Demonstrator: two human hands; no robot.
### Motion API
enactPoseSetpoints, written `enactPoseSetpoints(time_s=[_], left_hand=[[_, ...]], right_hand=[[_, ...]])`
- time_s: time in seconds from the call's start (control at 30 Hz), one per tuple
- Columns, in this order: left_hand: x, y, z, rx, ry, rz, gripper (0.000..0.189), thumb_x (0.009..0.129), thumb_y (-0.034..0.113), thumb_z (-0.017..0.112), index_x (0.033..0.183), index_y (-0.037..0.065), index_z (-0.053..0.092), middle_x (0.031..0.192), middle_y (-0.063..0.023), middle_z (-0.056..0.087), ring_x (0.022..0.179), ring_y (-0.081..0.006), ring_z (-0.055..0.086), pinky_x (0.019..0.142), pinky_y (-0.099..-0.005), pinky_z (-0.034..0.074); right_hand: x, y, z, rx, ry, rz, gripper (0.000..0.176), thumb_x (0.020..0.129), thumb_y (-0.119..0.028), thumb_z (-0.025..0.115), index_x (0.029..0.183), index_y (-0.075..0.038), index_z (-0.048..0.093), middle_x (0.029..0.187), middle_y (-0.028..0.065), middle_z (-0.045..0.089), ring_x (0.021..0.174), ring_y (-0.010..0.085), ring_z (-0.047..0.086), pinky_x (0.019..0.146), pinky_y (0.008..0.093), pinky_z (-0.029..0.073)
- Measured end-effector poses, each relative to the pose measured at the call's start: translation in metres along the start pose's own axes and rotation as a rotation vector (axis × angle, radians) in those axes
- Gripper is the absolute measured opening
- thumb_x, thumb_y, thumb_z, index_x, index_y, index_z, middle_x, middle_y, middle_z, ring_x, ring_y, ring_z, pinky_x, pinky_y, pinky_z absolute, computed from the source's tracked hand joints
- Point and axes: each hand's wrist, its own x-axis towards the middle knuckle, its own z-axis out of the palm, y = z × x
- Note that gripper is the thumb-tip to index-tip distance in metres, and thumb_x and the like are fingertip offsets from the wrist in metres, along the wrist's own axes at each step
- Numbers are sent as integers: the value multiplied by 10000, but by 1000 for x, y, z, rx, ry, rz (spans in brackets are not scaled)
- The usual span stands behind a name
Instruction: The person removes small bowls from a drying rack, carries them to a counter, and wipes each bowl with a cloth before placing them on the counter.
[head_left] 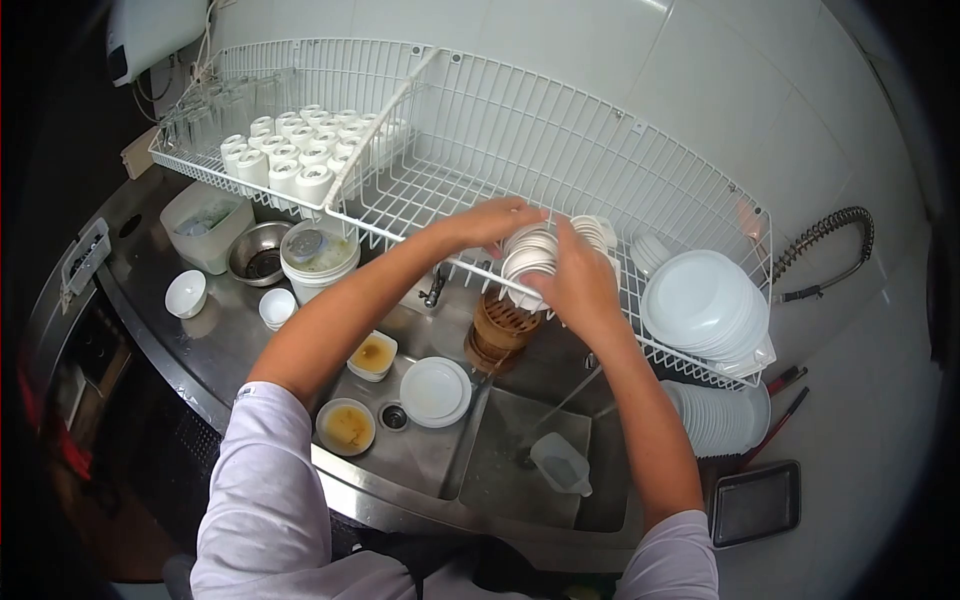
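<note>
A row of small white dishes (530, 262) stands on edge at the front of the white wire rack (440, 170). My left hand (497, 222) is curled over the left and top side of these dishes, its fingertips partly hidden. From the right, my right hand (580, 278) grips the same dishes, thumb on top and fingers at the lower side. Just behind my right hand, more small white dishes (595, 232) lean in the rack.
White plates (705, 305) fill the rack's right end; white cups (285, 150) and glasses (215, 110) its left. Below are the sink (520, 420), a clear plastic scoop-like container (562, 465), stacked white plates (436, 392), bowls with brown liquid (346, 427) and a brown slatted container (500, 325).
</note>
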Motion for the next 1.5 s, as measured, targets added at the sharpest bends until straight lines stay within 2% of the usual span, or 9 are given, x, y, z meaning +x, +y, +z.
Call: enactPoseSetpoints(time_s=[0.07, 0.47, 0.57, 0.77, 0.8, 0.9, 1.2, 1.3, 1.5], left_hand=[[8, -3, 15, 87, 111, 3, 665, 985, 522, 592, 1432, 31, 556, 1417, -220, 611, 1268, -334, 616, 1000, -415, 540], [10, -37, 3, 256, 576, 249, 524, 927, 329, 670, 1345, 14, 637, 1254, -227, 702, 1138, -327, 695, 991, -407, 534], [-13, -20, 3, 499, 524, 181, 567, 945, 397, 672, 1361, 14, 631, 1288, -225, 684, 1143, -315, 693, 960, -390, 567], [-32, -5, -31, 221, -16, 26, 928, 885, 590, 716, 1574, 42, 424, 1405, -175, 625, 1256, -286, 629, 853, -374, 616], [-26, -15, -46, 158, -148, 30, 1091, 838, 540, 790, 1649, 39, 260, 1498, -183, 547, 1299, -286, 597, 923, -361, 588], [-34, -18, -67, 180, -329, 86, 1139, 799, 451, 863, 1661, 47, 238, 1492, -198, 546, 1291, -283, 600, 998, -349, 542], [-26, -21, -52, 228, -169, 146, 1075, 775, 573, 876, 1580, 52, 390, 1428, -163, 575, 1176, -237, 625, 840, -356, 574], [-23, -25, -45, 251, -89, 206, 949, 830, 479, 871, 1560, 72, 421, 1268, -110, 651, 960, -198, 659, 781, -343, 552], [-11, -28, -43, 339, -87, 315, 912, 853, 534, 837, 1544, 67, 467, 1348, -139, 633, 1203, -252, 616, 1002, -399, 506]], right_hand=[[6, -3, -5, -8, -157, 116, 739, 736, -125, 879, 1382, 11, 545, 1152, 246, 694, 1087, 430, 672, 899, 495, 554], [4, -2, 34, 126, 176, -211, 700, 758, -105, 869, 1368, 8, 544, 1208, 213, 678, 1121, 425, 665, 914, 487, 554], [3, -8, 27, 182, 51, -35, 665, 812, -128, 834, 1392, 25, 547, 1237, 239, 678, 1163, 447, 644, 962, 490, 527], [3, 1, 31, 175, -95, -3, 593, 867, -82, 755, 1403, 54, 543, 1220, 290, 680, 1140, 466, 653, 955, 507, 528], [3, 5, 33, 163, -74, -40, 588, 859, -64, 749, 1395, 60, 542, 1199, 295, 682, 1113, 469, 663, 927, 518, 542], [1, 3, 22, 163, -87, -31, 599, 856, -67, 754, 1401, 57, 539, 1187, 304, 683, 1113, 464, 666, 933, 521, 535], [2, 11, 25, 216, -98, 73, 595, 830, -34, 784, 1389, 26, 588, 1219, 293, 689, 1139, 462, 660, 972, 480, 517], [-4, 8, 29, 155, 25, -2, 552, 835, -22, 771, 1368, -17, 625, 1289, 264, 665, 1141, 451, 657, 953, 477, 526], [-12, -5, 24, 72, 49, -103, 512, 843, 20, 724, 1334, -115, 674, 1350, 230, 637, 1102, 421, 682, 912, 483, 552]])
